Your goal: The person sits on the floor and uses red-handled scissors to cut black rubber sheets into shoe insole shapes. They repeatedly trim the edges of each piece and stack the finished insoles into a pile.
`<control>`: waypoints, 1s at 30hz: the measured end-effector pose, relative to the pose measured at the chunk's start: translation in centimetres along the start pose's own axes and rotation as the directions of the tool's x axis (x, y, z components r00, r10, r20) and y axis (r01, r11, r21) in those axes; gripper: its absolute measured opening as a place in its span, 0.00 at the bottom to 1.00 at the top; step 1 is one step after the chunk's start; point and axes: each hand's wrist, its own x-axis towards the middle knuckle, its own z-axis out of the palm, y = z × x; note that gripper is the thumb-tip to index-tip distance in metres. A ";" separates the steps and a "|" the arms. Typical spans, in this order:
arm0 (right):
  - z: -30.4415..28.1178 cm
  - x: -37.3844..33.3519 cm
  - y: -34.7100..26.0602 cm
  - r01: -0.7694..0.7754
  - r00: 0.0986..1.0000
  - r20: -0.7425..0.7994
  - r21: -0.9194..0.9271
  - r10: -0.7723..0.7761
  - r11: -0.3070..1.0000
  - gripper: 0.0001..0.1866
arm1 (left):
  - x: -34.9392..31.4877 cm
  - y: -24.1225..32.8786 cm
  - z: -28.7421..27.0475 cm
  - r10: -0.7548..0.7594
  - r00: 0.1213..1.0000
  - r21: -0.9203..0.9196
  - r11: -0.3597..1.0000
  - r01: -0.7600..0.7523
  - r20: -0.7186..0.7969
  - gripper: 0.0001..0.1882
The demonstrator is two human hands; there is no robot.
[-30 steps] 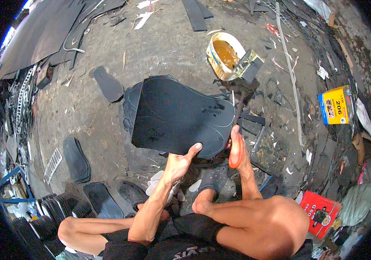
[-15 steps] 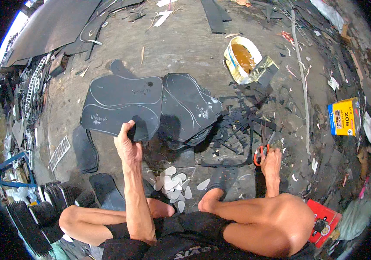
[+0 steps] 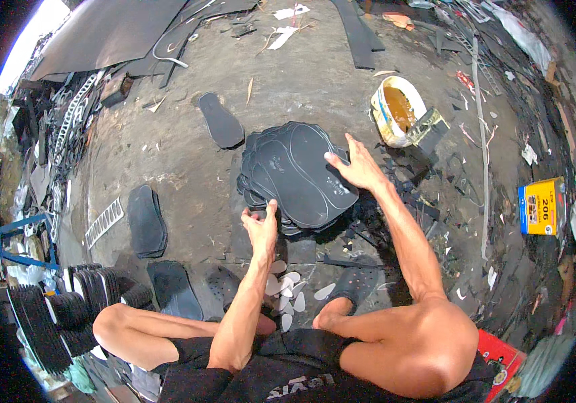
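A stack of black rubbery sheets [image 3: 301, 171] lies in front of me, sole outlines drawn in pale lines on the uppermost sheet. At its near left edge is my left hand [image 3: 261, 232], thumb and fingers apart. My right hand [image 3: 363, 168] reaches to the right edge with its thumb at the top sheet and its fingers spread. Beyond the stack lies a single black sole-shaped piece [image 3: 221, 121]. Left of my left hand sits a small pile of similar sole pieces [image 3: 147, 221]. Pale teardrop-shaped pieces [image 3: 288, 290] are heaped between my feet. No scissors show now.
An open tub of amber-brown liquid [image 3: 399, 111] stands at the far right. Dark offcuts [image 3: 368, 235] litter the ground beside the stack. A yellow and blue can [image 3: 541, 207] is farther right. Rows of dark soles [image 3: 66, 312] stand at the near left.
The sheet my left hand held has moved right onto the stack, and that hand's fingers have loosened. My right hand has left the orange-handled scissors and moved forward to the stack.
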 end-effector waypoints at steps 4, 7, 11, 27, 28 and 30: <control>2.3 -4.6 -1.3 0.201 0.979 -0.034 -0.063 -0.203 0.978 0.37 | 3.1 -0.6 0.5 -0.128 0.991 0.165 0.977 0.134 -0.044 0.79; 0.7 -8.8 3.9 0.043 0.992 -0.113 -0.079 -0.051 0.996 0.28 | 3.4 -1.3 3.4 -0.020 0.997 0.390 0.920 0.046 -0.069 0.79; -2.3 -11.2 3.3 -0.105 0.918 -0.381 0.040 0.113 0.994 0.22 | 5.4 -5.1 3.3 0.143 0.983 0.319 0.943 -0.099 -0.118 0.68; 0.9 -11.3 -0.8 -0.121 0.979 -0.141 0.195 0.150 0.973 0.11 | 4.3 -4.0 2.5 -0.070 0.997 -0.267 0.962 0.064 -0.013 0.50; 0.2 -11.4 0.5 -0.095 0.962 -0.233 0.204 0.142 0.974 0.10 | 3.5 -2.9 3.0 -0.121 0.991 -0.149 0.983 0.111 -0.059 0.55; -2.6 -12.2 2.7 -0.195 0.948 -0.265 -0.048 0.176 0.980 0.09 | 1.8 -0.5 3.2 -0.203 0.962 0.085 0.972 0.221 -0.183 0.64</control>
